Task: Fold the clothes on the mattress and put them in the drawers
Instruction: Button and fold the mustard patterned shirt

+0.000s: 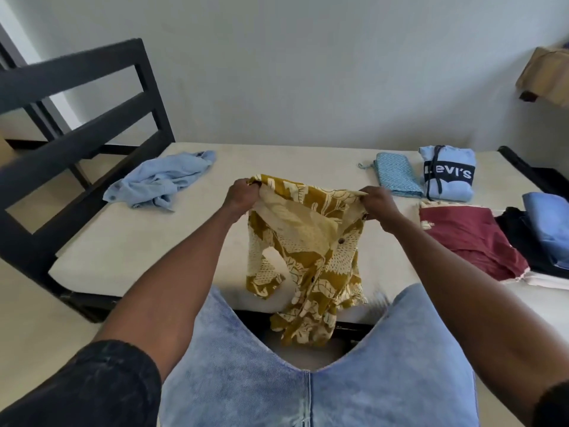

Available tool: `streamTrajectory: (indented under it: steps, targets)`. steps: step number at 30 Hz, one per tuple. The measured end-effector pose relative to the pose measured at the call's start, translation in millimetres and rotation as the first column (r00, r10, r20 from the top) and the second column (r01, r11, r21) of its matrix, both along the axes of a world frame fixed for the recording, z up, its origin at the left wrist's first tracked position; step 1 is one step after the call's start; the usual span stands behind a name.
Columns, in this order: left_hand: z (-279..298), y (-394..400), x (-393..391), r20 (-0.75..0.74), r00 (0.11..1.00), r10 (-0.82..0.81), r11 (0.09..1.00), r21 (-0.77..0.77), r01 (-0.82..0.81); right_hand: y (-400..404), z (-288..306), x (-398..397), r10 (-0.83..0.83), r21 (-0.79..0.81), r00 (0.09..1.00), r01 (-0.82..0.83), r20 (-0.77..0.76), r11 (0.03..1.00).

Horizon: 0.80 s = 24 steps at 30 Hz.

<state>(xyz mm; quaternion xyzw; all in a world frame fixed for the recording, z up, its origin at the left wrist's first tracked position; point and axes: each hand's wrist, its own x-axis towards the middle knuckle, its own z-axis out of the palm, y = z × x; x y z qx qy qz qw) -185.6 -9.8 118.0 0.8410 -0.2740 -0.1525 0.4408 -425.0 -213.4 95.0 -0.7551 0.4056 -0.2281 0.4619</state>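
Above the near edge of the mattress [123,251], a mustard-yellow shirt [308,251] with a cream leaf print hung from both hands. The left hand [243,195] gripped one top corner with curled fingers, and the right hand [380,206] pinched the other, so the upper edge stretched between them. The shirt's paler inner side showed near the top, dark buttons ran down its front, and its crumpled lower part trailed over the mattress edge between the person's knees in light blue jeans [234,365].

On the far left of the mattress lay a light blue shirt [160,183], unfolded and rumpled. On the far right sat folded pieces: a blue zigzag-patterned cloth [397,175] just beside a light blue Levi's top [448,174]. Nearer, a maroon garment [468,238] lay folded beside a pile with a black garment [520,235] and a folded blue garment [551,223]. A black bed frame [83,118] stood at the left against a pale wall [308,72].
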Motion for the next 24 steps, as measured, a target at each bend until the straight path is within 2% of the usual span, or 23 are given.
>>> streamTrajectory:
  steps: [2, 4, 6, 8, 9, 11, 13, 15, 17, 19, 22, 23, 24]
  targets:
    - [0.4, -2.3, 0.9, -0.051, 0.999, -0.014, 1.000, 0.008, 0.015, -3.5, -3.5, 1.3, -0.018, 0.018, 1.000, 0.018, -0.005, 1.000]
    - [1.1, -1.4, 5.5, -0.110, 0.990, -0.094, 0.986, 0.129, 0.107, -7.1, -5.9, 2.4, -0.021, -0.015, 0.996, 0.020, -0.085, 1.000]
    - [3.1, 4.0, 9.9, -0.242, 0.947, -0.212, 0.895, 0.341, 0.288, -10.0, -5.7, 0.6, 0.068, -0.043, 0.950, -0.086, -0.305, 0.995]
    - [4.7, 10.2, 15.4, -0.427, 0.873, -0.234, 0.745, 0.499, 0.443, -10.2, -3.7, 0.3, 0.077, -0.118, 0.887, -0.146, -0.455, 0.982]
    - [5.6, 12.0, 17.3, -0.484, 0.847, -0.219, 0.693, 0.534, 0.484, -6.7, -1.1, -1.9, 0.087, -0.133, 0.857, -0.178, -0.509, 0.975]
    - [6.4, 12.9, 21.5, -0.500, 0.837, -0.221, 0.671, 0.545, 0.502, -4.2, 2.5, -0.1, 0.164, 0.007, 0.783, -0.199, -0.600, 0.980]
    - [4.0, 16.3, 27.8, -0.520, 0.826, -0.218, 0.710, 0.496, 0.500, -2.5, 8.8, -5.5, 0.309, 0.283, 0.756, -0.169, -0.577, 0.944]
    - [3.2, 22.1, 31.0, -0.664, 0.724, -0.188, 0.740, 0.389, 0.549, -1.1, 13.1, -12.6, 0.470, 0.562, 0.735, -0.148, -0.488, 0.814]
    - [7.0, 27.7, 34.9, -0.737, 0.661, -0.139, 0.726, 0.379, 0.574, 0.2, 21.3, -17.3, 0.612, 0.725, 0.685, -0.176, -0.396, 0.666]
    - [14.5, 24.3, 47.7, -0.726, 0.679, -0.106, 0.721, 0.414, 0.555, -4.2, 27.4, -16.1, 0.672, 0.761, 0.652, -0.221, -0.350, 0.610]
    - [33.4, 4.2, 64.9, -0.749, 0.656, -0.094, 0.635, 0.462, 0.619, -22.0, 40.4, -0.7, 0.634, 0.759, 0.711, -0.221, -0.305, 0.612]
    - [36.5, -7.1, 72.2, -0.703, 0.701, -0.120, 0.626, 0.495, 0.603, -30.2, 43.4, 7.1, 0.595, 0.737, 0.743, -0.210, -0.306, 0.642]
    - [36.8, -25.6, 82.2, -0.603, 0.784, -0.149, 0.670, 0.521, 0.529, -41.1, 43.5, 19.9, 0.522, 0.698, 0.799, -0.190, -0.299, 0.691]
